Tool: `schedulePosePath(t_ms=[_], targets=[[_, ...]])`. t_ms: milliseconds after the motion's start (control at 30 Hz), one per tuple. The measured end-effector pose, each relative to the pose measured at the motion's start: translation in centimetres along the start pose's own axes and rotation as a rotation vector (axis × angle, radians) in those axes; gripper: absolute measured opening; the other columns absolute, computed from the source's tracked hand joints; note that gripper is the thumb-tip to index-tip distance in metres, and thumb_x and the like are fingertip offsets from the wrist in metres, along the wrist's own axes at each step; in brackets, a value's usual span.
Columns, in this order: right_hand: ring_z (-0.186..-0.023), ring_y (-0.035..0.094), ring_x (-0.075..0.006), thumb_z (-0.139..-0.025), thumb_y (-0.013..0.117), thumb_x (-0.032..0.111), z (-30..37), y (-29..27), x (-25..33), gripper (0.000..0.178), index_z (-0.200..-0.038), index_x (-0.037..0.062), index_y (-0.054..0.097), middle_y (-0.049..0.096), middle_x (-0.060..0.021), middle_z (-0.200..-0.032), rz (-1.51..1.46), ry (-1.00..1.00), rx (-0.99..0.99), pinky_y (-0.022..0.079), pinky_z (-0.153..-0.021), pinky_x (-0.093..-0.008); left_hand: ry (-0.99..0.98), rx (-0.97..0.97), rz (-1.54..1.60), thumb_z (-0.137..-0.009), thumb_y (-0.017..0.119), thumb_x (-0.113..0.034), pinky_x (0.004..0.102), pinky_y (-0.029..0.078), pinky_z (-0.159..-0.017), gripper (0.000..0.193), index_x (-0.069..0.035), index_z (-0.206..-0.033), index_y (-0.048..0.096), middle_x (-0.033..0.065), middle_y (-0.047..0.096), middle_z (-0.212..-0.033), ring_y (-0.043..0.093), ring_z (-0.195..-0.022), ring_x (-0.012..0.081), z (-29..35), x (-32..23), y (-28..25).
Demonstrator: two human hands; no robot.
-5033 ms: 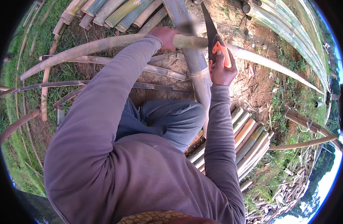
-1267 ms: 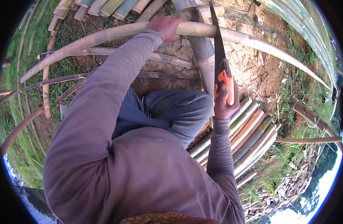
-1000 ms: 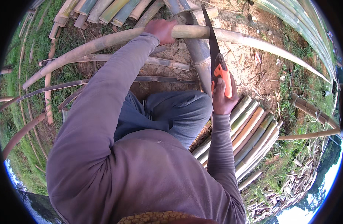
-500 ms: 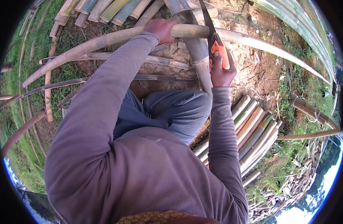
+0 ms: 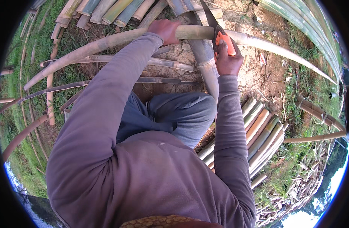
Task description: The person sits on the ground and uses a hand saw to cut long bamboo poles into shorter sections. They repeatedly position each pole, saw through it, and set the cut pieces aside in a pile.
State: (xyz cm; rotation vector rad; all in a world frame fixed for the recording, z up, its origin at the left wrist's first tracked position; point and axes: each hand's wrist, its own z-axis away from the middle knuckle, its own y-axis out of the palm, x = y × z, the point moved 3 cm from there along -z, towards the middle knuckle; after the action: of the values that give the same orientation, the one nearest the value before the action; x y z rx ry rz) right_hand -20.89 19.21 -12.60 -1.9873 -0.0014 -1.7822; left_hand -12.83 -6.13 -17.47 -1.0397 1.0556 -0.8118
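A long bamboo pole [image 5: 100, 43] lies across in front of me, resting over a thicker bamboo support [image 5: 203, 57]. My left hand [image 5: 165, 31] is closed around the pole, left of that support. In my right hand [image 5: 230, 60] is the orange handle of a handsaw [image 5: 211, 18], gripped with the fingers wrapped round it. The saw's dark blade crosses the pole just right of the support, pointing away from me. How deep the blade sits in the bamboo cannot be made out.
Cut bamboo lengths [image 5: 123, 13] lie side by side at the far left. Another stack of bamboo pieces [image 5: 258, 129] is by my right forearm. Long green poles [image 5: 303, 26] run along the far right. A heap of offcuts [image 5: 296, 193] lies at the lower right.
My right hand has pushed the saw forward, away from me, with the handle now closer to the pole. My left hand keeps its hold on the bamboo pole.
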Motion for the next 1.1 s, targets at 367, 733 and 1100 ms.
schedulePosePath(t_ms=[367, 733, 1100], targets=[[-0.097, 0.072, -0.0175, -0.108, 0.065, 0.028, 15.3, -6.2, -2.6, 0.052, -0.140, -0.0131, 0.059, 0.072, -0.0174, -0.122, -0.199, 0.017, -0.053, 0.060, -0.083, -0.0283, 0.004, -0.015, -0.036, -0.079, 0.087, -0.042, 0.0494, 0.061, -0.091, 0.056, -0.016, -0.125, 0.069, 0.0143, 0.079, -0.103, 0.077, -0.100, 0.0353, 0.1, 0.9, 1.0], [-0.115, 0.073, -0.0240, -0.107, 0.067, 0.031, 19.0, -8.9, -1.6, 0.059, -0.145, -0.0121, 0.056, 0.071, -0.0204, -0.129, 0.031, -0.024, -0.041, 0.061, -0.088, -0.0337, -0.028, 0.008, 0.030, -0.077, 0.086, -0.036, 0.0511, 0.058, -0.090, 0.055, -0.014, -0.123, 0.067, 0.0157, 0.077, -0.103, 0.074, -0.102, 0.0373, 1.1, 1.3, 0.9], [-0.096, 0.072, -0.0174, -0.101, 0.070, 0.018, -2.1, 0.4, -2.2, 0.038, -0.131, -0.0056, 0.069, 0.078, -0.0161, -0.110, 0.020, 0.005, -0.001, 0.057, -0.086, -0.0351, 0.000, 0.041, -0.010, -0.075, 0.086, -0.035, 0.0505, 0.059, -0.089, 0.056, -0.013, -0.123, 0.068, 0.0146, 0.077, -0.101, 0.074, -0.101, 0.0372, -0.5, -0.2, -0.3]])
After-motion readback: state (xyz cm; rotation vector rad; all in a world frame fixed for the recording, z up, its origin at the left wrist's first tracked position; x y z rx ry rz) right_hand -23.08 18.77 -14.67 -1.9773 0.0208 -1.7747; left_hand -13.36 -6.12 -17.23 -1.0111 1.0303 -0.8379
